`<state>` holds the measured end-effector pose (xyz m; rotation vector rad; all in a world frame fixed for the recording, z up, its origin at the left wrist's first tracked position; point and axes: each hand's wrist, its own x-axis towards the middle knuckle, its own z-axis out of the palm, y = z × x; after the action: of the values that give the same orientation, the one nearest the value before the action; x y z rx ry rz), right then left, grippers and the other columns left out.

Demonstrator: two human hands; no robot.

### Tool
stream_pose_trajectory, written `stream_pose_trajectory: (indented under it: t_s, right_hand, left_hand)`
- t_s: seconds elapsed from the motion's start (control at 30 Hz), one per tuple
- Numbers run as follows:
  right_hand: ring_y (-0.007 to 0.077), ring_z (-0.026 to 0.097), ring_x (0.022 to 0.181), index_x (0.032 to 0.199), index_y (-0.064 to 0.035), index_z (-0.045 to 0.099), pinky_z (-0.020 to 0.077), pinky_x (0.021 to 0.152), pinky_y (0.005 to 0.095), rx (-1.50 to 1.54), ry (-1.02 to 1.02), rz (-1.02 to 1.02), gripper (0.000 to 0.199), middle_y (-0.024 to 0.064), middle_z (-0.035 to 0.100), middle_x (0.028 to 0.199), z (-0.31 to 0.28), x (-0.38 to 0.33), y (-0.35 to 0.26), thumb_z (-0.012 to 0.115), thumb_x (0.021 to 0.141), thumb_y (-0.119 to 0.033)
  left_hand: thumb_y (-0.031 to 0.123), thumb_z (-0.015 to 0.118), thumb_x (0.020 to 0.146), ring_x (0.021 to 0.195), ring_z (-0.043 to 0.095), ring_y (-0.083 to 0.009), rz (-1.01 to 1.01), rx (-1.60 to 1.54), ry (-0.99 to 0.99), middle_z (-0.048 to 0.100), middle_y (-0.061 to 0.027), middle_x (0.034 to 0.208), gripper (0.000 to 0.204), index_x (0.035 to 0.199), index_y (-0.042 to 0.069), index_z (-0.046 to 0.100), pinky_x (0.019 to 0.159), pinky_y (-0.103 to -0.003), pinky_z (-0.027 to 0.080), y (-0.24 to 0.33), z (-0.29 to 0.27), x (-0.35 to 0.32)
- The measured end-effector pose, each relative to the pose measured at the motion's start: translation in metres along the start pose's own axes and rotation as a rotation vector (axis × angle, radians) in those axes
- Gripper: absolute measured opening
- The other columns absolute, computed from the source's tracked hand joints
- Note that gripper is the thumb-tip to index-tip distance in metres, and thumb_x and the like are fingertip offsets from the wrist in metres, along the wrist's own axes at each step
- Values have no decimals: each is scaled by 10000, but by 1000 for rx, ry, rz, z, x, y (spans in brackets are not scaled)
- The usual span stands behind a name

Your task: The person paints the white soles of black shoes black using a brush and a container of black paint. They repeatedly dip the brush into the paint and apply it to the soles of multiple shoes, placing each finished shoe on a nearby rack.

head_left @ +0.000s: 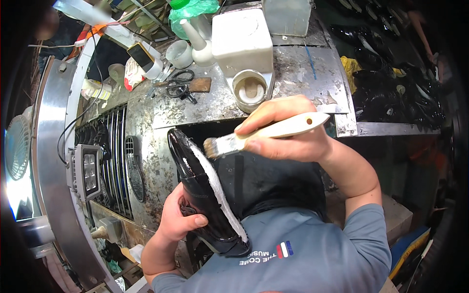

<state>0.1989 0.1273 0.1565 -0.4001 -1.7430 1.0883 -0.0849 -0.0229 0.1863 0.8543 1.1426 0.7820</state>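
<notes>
My left hand [178,219] grips a glossy black shoe upper [200,195] turned sole side up, its white insole edge [215,185] facing right. My right hand [288,132] holds a flat brush with a pale wooden handle [273,132]; its bristles touch the white edge near the shoe's toe. A black cloth lies over my lap below the shoe.
On the worn metal bench stand a round open pot of pale glue [250,89], a white box-shaped container [242,39], a white squeeze bottle [198,41], a cup [180,52] and black scissors [180,83]. Several black shoes [391,83] lie at the right. A lamp [87,171] and fan [17,146] sit at the left.
</notes>
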Motion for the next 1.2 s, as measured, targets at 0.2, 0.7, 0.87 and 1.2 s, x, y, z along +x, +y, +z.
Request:
stream_pose_trajectory:
  t_s: [0.2, 0.7, 0.87, 1.2]
  right_hand:
    - [235, 761, 763, 969, 25, 767, 598, 684, 309, -8, -6, -147, 208, 156, 779, 907, 13, 10, -5, 844, 801, -69]
    - [241, 719, 660, 907, -36, 761, 556, 589, 326, -49, 21, -143, 161, 103, 739, 788, 28, 0, -11, 820, 831, -165]
    - [242, 709, 646, 895, -31, 757, 554, 574, 326, -6, 1, -134, 140, 97, 734, 784, 32, -7, -13, 821, 822, -132]
    - [232, 698, 650, 876, -31, 758, 551, 573, 328, 142, -75, -81, 100, 75, 727, 778, 39, -24, -15, 802, 822, -103]
  left_hand:
    - [322, 935, 747, 1077, 656, -163, -17, 17, -7, 666, -99, 1201, 865, 1370, -56, 469, 976, -313, 505, 6, 8, 1]
    - [442, 887, 790, 1055, 661, -156, -26, 10, 26, 674, -100, 1193, 892, 1397, -57, 464, 963, -313, 513, 4, 3, 5]
    - [478, 854, 822, 1073, 655, -169, -9, -10, 43, 669, -113, 1209, 866, 1385, -59, 473, 969, -326, 514, 1, 2, 5]
    - [498, 811, 859, 1075, 660, -200, -18, -119, 83, 648, -121, 1208, 798, 1353, -44, 495, 944, -347, 540, -6, -4, 5]
